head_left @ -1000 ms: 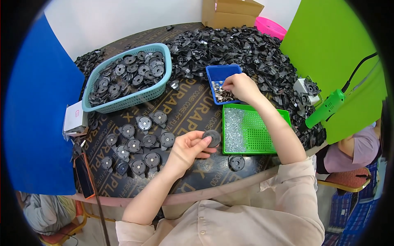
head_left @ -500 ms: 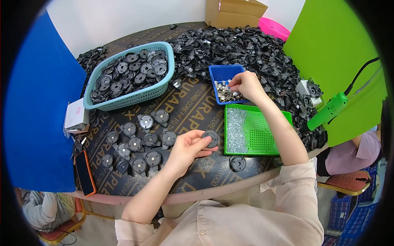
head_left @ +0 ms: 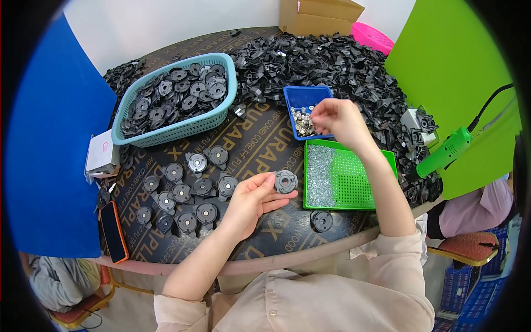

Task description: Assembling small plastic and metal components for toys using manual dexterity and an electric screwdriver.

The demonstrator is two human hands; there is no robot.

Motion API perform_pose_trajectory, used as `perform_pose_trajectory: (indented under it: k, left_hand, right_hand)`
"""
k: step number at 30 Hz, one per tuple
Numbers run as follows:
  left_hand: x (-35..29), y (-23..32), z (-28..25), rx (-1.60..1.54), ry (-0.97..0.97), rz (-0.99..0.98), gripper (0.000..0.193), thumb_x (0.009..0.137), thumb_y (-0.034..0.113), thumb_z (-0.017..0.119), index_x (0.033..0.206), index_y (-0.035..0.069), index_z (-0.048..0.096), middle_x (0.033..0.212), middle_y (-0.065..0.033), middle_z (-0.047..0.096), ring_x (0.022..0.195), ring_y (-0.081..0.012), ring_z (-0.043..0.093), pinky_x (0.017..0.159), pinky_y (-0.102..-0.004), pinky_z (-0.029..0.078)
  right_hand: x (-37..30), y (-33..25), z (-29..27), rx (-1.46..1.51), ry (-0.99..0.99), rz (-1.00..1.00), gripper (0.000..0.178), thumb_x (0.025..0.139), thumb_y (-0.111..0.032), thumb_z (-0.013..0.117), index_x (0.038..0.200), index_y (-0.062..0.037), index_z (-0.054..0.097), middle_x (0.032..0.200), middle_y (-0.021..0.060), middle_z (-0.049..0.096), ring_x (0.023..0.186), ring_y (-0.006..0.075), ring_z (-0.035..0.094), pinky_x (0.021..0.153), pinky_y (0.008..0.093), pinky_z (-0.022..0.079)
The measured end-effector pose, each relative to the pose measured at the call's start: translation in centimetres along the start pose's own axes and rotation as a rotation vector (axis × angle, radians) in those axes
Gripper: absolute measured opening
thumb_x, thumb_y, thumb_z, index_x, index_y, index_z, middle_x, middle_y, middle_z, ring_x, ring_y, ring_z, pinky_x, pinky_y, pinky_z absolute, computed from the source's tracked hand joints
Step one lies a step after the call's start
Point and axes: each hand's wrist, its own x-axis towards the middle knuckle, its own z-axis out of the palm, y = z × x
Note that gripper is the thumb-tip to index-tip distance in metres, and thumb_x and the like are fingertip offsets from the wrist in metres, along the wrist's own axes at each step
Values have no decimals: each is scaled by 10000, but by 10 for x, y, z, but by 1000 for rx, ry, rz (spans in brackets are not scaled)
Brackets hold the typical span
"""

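Note:
My left hand (head_left: 250, 203) pinches a round dark grey plastic disc (head_left: 286, 181) by its left edge, thumb on top and fingers below, with the disc's centre hole showing. Over the blue tray (head_left: 298, 95), my right hand (head_left: 338, 123) is closed in a pinch; what its fingertips hold, if anything, is too small to make out. Small silvery metal bushings (head_left: 301, 124) lie in that tray, just below the fingertips. Left of my left hand, several black round assemblies (head_left: 181, 192) with metal centres rest on the table. Another black disc part (head_left: 321, 221) lies near the table's front edge.
A light blue basket (head_left: 182, 133) of black discs stands at the left. Small screws (head_left: 319, 177) fill one side of a green tray (head_left: 359, 207). Black parts (head_left: 332, 61) are heaped behind. A green electric screwdriver (head_left: 445, 150) hangs at the right; an orange-edged phone (head_left: 114, 232) lies left.
My left hand has tilted the disc so its face and centre hole now show more. My right hand has lifted slightly and shifted right, fingers still pinched over the blue tray.

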Motion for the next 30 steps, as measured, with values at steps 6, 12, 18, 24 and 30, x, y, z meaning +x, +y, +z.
perform_pose_trajectory:
  k: [6, 12, 18, 24, 30]
  left_hand:
    - [-2, -1, 1, -55, 29, 38, 323, 985, 238, 482, 1188, -8, 531, 1120, -132, 637, 1046, -279, 636, 878, -334, 515]
    - [-5, 1, 1, -85, 29, 18, 306, 984, 225, 482, 1175, -9, 529, 1122, -136, 637, 1048, -297, 635, 868, -334, 525]
    - [-6, 3, 4, -85, 32, 14, 301, 990, 219, 468, 1164, -15, 544, 1106, -143, 644, 1032, -300, 643, 859, -325, 532]
    - [-7, 6, 3, -78, 72, 56, 295, 990, 215, 466, 1132, -24, 566, 1091, -156, 650, 1030, -309, 643, 811, -304, 556]
    - [-8, 6, 10, -85, 41, 49, 293, 987, 225, 474, 1092, -25, 584, 1064, -156, 661, 1023, -308, 647, 799, -296, 561]
  right_hand:
    - [-64, -24, 43, 72, -146, -168, 70, 776, -60, 729, 814, -30, 679, 796, 10, 638, 729, 84, 595, 572, 223, 468]
    - [-72, -19, 53, 52, -170, -127, 64, 767, -78, 738, 806, -63, 690, 903, 11, 606, 754, 98, 571, 599, 228, 444]
    - [-74, -9, 55, 187, -155, -120, 99, 758, -88, 755, 826, -59, 690, 897, 9, 601, 787, 96, 563, 624, 222, 435]
    - [-53, -5, 24, 79, 134, -224, 166, 738, -97, 761, 882, -60, 688, 839, 29, 619, 808, 96, 570, 608, 244, 462]
    - [13, 77, -100, -1003, 86, -166, 275, 683, 92, 572, 881, -63, 684, 874, 115, 621, 892, 335, 601, 793, 422, 490]
